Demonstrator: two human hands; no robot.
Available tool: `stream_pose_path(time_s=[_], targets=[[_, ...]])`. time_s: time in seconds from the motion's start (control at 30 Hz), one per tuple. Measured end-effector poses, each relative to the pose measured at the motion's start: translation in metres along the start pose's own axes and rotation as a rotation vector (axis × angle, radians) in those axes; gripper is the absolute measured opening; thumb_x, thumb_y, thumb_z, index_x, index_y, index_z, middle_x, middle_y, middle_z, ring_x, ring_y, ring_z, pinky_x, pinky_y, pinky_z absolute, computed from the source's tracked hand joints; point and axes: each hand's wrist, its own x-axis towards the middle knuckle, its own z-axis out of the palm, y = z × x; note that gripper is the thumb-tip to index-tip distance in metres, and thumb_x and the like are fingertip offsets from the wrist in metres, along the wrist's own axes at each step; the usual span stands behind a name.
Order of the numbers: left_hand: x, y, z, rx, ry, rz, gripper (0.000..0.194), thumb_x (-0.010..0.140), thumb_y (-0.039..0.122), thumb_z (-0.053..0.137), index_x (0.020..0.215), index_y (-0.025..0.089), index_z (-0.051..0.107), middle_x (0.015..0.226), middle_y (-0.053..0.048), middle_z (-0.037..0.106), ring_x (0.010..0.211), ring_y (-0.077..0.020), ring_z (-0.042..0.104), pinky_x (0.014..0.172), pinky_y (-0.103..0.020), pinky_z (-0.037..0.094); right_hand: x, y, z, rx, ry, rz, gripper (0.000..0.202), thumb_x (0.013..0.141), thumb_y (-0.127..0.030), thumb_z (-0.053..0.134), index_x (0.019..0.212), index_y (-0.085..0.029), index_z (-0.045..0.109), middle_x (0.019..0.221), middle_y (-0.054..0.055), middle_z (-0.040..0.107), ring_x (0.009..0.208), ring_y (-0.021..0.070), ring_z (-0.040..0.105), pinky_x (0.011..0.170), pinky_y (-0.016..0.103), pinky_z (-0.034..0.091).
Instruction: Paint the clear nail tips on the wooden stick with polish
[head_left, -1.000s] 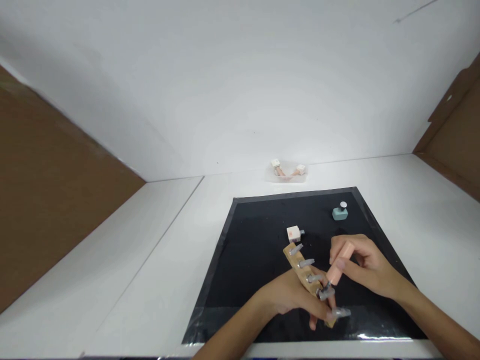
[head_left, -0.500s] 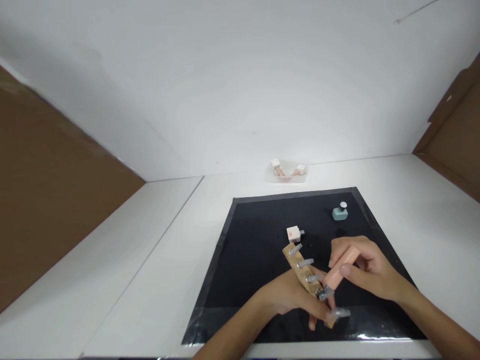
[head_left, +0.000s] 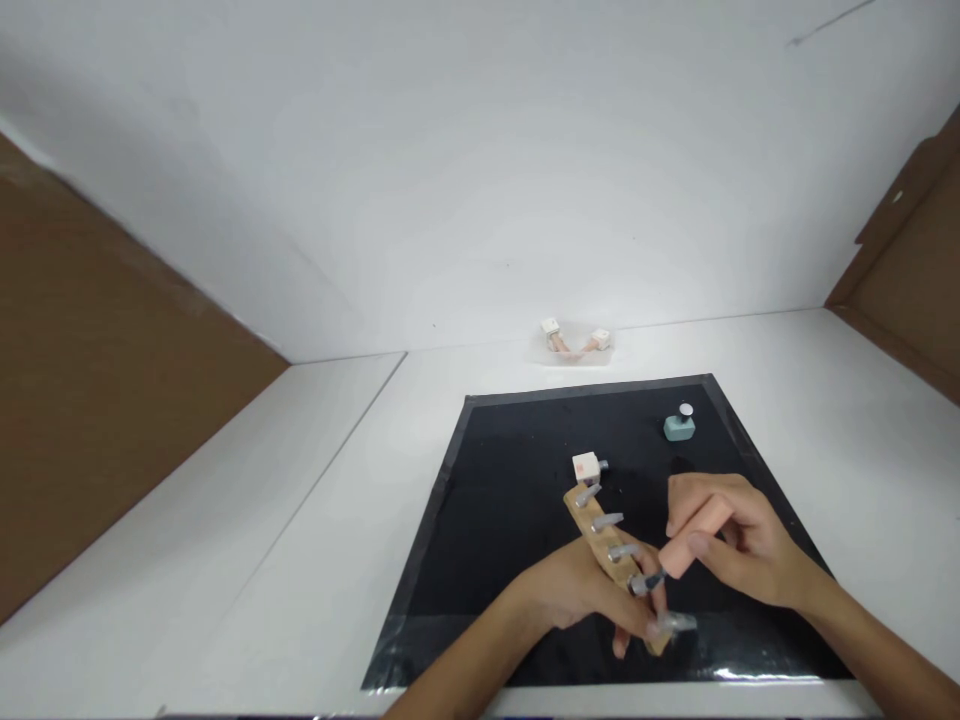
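Note:
My left hand (head_left: 585,590) is wrapped round a wooden strip (head_left: 592,527) held slanted above the black mat. Several greyish false nail tips (head_left: 607,521) stick out along it, and a clear one (head_left: 677,622) shows at the near end, by my thumb. In my right hand (head_left: 742,540) a nail polish brush is gripped by its peach cap (head_left: 697,535). Its dark bristles (head_left: 655,579) are at a silvery nail tip (head_left: 638,585); whether they touch I cannot tell. Just beyond the strip lies a small whitish bottle (head_left: 586,467), its neck pointing right.
A teal bottle with a silver top (head_left: 679,428) is on the far right of the black mat (head_left: 495,470). Behind the mat, a clear tray (head_left: 574,360) holds white-topped items. Brown cardboard panels (head_left: 112,400) stand at both sides, a white wall behind.
My right hand has drawn the brush slightly up and right, so its bristles now sit near the silvery tip's base. The left hand and strip have barely moved.

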Motion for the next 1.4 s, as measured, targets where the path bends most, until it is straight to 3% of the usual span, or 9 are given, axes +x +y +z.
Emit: stream_pose_path(time_s=[0.3,0.47,0.63,0.93,1.4], targets=[[-0.0005,0.0013,0.0002,0.000,0.021,-0.001,0.017,0.043,0.017,0.075,0.054,0.011,0.063,0.046,0.004,0.060,0.033,-0.0048,0.047,0.029,-0.014,0.039,0.0008,-0.0016,0.0015,-0.007,0.015,-0.023,0.020,0.090,-0.030,0.049,0.080,-0.018,0.060,0.060,0.001,0.056,0.050,0.0108,0.050,0.046,0.023,0.040],[-0.0007,0.0003,0.0013,-0.005,0.054,0.008,0.018,0.043,0.016,0.076,0.053,0.010,0.062,0.046,0.003,0.060,0.034,-0.0049,0.049,0.029,-0.013,0.040,-0.0010,-0.0002,-0.0005,-0.004,0.007,0.044,0.020,0.090,-0.029,0.050,0.076,-0.017,0.060,0.060,0.001,0.056,0.048,0.0105,0.049,0.044,0.022,0.038],[0.0007,-0.0028,-0.0002,0.005,0.088,0.058,0.021,0.043,0.017,0.078,0.054,0.011,0.061,0.050,0.002,0.061,0.037,-0.0059,0.052,0.030,-0.014,0.042,-0.0026,0.0038,-0.0020,0.068,0.096,0.120,0.028,0.090,-0.035,0.051,0.068,-0.018,0.056,0.054,-0.001,0.053,0.048,0.0111,0.047,0.043,0.023,0.034],[0.0007,0.0011,0.0045,-0.014,0.123,0.095,0.029,0.041,0.022,0.082,0.055,0.011,0.059,0.050,0.003,0.058,0.038,-0.0056,0.051,0.030,-0.013,0.040,-0.0055,0.0032,-0.0032,0.136,-0.026,0.086,0.026,0.089,-0.025,0.053,0.064,-0.018,0.054,0.058,0.000,0.059,0.050,0.0100,0.049,0.046,0.022,0.036],[0.0013,-0.0011,0.0023,-0.011,0.114,0.086,0.020,0.043,0.014,0.076,0.055,0.010,0.059,0.051,0.003,0.059,0.038,-0.0055,0.052,0.030,-0.013,0.042,-0.0047,0.0032,-0.0029,0.104,0.029,0.102,0.027,0.089,-0.026,0.053,0.063,-0.018,0.054,0.058,0.001,0.061,0.049,0.0105,0.051,0.045,0.022,0.038]])
